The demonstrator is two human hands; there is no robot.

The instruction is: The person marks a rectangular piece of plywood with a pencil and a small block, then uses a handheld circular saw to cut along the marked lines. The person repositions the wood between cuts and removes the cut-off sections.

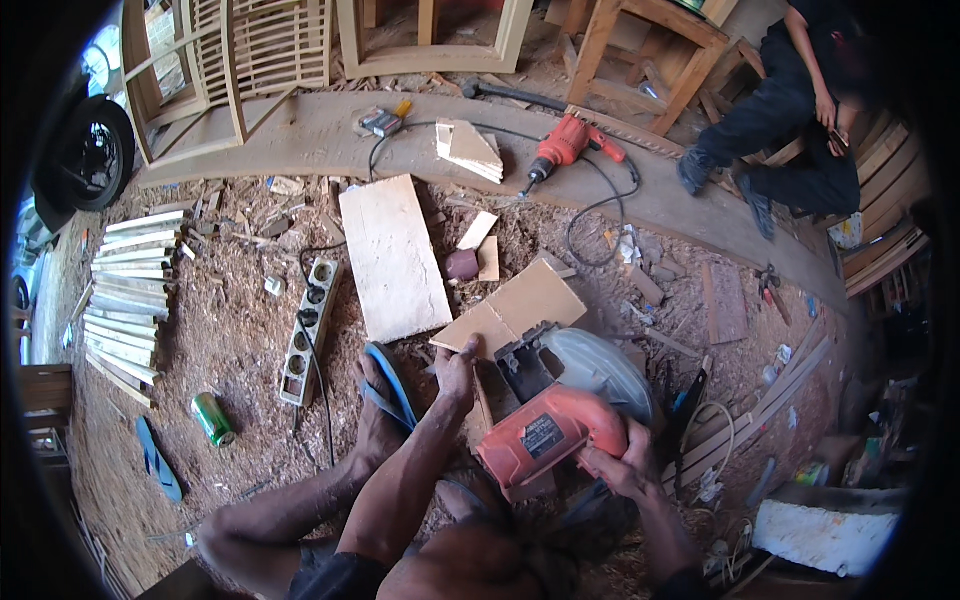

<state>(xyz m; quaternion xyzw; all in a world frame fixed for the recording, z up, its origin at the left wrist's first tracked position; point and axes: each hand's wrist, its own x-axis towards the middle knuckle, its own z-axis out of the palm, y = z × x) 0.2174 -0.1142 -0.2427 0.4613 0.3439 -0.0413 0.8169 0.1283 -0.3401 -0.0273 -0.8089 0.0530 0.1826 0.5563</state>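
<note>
My right hand is wrapped round the rear handle of a red circular saw. Its grey guard covers the blade, so I cannot see the cutting edge. The front of the saw lies over the near edge of a thin tan board. With its fingers closed, my left hand grips that board's near left part, just left of the saw. Beyond the left hand lies a larger pale board, flat on the sawdust.
A power strip with plugged cables stands left of the pale board. Farther off are a red drill and stacked offcuts. Wood strips and a green can lie at left. Another person sits at far right.
</note>
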